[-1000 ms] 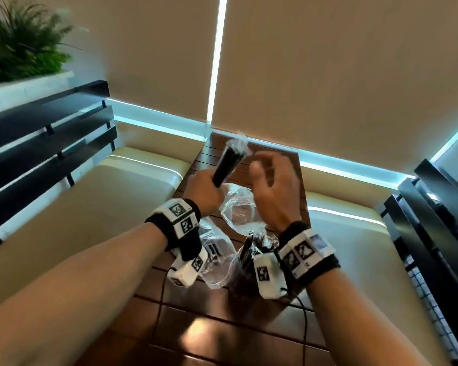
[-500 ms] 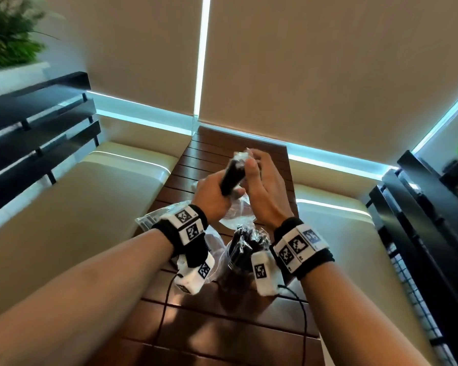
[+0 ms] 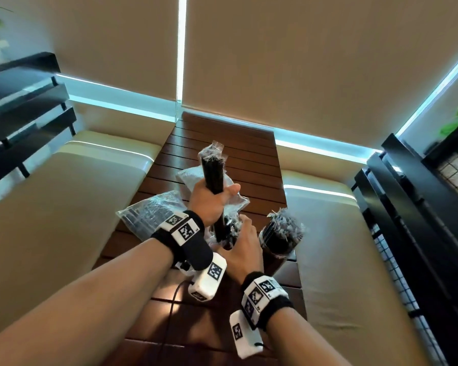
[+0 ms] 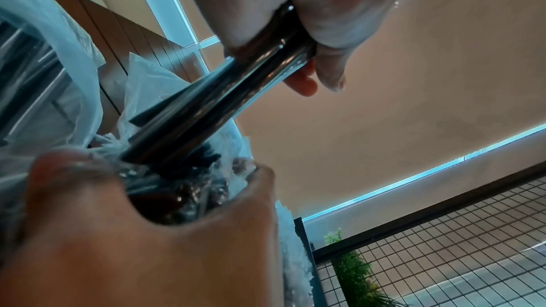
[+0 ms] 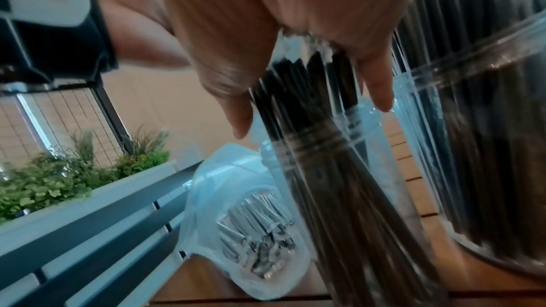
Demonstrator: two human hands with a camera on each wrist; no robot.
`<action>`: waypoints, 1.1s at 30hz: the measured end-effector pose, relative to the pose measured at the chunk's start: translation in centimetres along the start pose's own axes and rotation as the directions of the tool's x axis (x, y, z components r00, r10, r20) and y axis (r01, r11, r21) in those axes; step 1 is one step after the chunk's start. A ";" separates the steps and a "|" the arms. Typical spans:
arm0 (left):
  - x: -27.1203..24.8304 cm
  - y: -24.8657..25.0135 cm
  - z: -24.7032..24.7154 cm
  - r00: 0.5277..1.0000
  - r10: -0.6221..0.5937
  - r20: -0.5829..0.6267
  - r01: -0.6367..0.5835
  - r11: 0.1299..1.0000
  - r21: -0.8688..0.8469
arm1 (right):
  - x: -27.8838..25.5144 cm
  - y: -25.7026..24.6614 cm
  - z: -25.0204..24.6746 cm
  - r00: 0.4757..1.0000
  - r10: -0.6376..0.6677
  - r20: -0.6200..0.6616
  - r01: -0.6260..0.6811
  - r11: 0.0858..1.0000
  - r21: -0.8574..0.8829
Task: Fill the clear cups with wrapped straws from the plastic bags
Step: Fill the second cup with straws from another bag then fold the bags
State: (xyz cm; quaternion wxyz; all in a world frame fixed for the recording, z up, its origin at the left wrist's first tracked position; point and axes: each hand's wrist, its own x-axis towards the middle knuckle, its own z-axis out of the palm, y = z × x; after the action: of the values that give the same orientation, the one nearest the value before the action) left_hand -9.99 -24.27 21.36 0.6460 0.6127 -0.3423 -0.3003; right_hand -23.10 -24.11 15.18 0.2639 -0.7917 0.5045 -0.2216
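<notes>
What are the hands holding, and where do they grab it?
The left hand grips a bundle of black straws around its middle; the right hand holds the clear jar below it by the mouth.

Quick count: 2x jar (image 3: pixel 276 247) of black straws (image 3: pixel 284 225), 1x wrapped bundle (image 3: pixel 214 173), 2x plastic bag (image 3: pixel 148 215), 1x worktop (image 3: pixel 222 133).

Black wristbands (image 3: pixel 196 253), white checker-marked tags (image 3: pixel 183 228), white camera blocks (image 3: pixel 208 277), thin black cable (image 3: pixel 174 295)

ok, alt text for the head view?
Left hand grips an upright bundle of black straws, its lower end at a jar the right hand holds. A second jar of straws stands right of it, plastic bags behind, on a wooden table between cream benches.
</notes>
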 end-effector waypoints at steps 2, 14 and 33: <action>0.1 -0.1 0.4 1.000 -0.007 0.011 0.007 1.000 -0.018 | 0.2 0.4 0.4 0.999 -0.029 -0.021 0.029 0.999 0.019; 1.0 -3.6 -0.7 0.996 -0.078 0.030 0.079 0.997 -0.012 | 1.1 1.9 -0.4 0.989 -0.136 0.063 0.136 0.991 -0.001; -1.9 -7.1 -0.3 0.932 0.071 0.354 -0.229 0.876 0.426 | 2.5 -3.7 -4.7 0.903 -0.400 -0.156 0.424 0.888 0.177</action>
State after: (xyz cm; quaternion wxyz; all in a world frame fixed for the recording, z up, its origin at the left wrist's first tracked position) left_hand -10.61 -23.03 14.12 0.4378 0.6606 -0.5532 -0.2566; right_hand -22.48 -25.99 21.32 0.2620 -0.8348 0.3136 -0.3689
